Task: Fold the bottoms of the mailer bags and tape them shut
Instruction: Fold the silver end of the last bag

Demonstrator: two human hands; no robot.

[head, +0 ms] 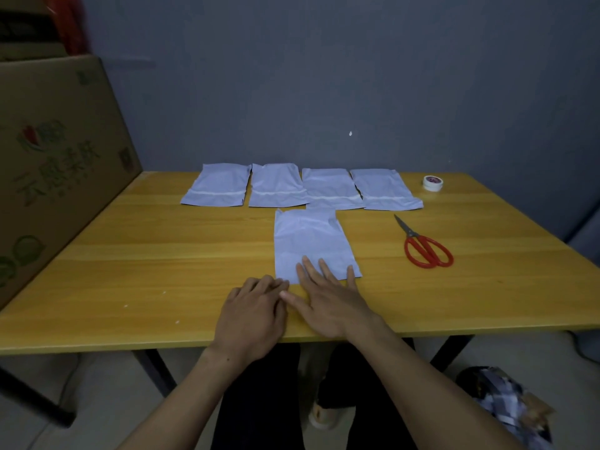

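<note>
- On my feed the table (162, 241) is honey-yellow wood with long grain bands.
- The front mailer bag (308, 241) looks plain pale blue-grey.
- I see the back row of mailer bags (216, 186) in the same blue-grey, each crossed by a white strip.
- The scissors (422, 245) have red handles and dark grey blades.
- The tape roll (432, 183) is white with a reddish-pink centre.
- The cardboard box (55, 157) is brown with green print and a touch of red.
- The wall (324, 76) is flat slate grey-blue.
- The floor bundle (506, 404) has blue-and-white checks.
</note>
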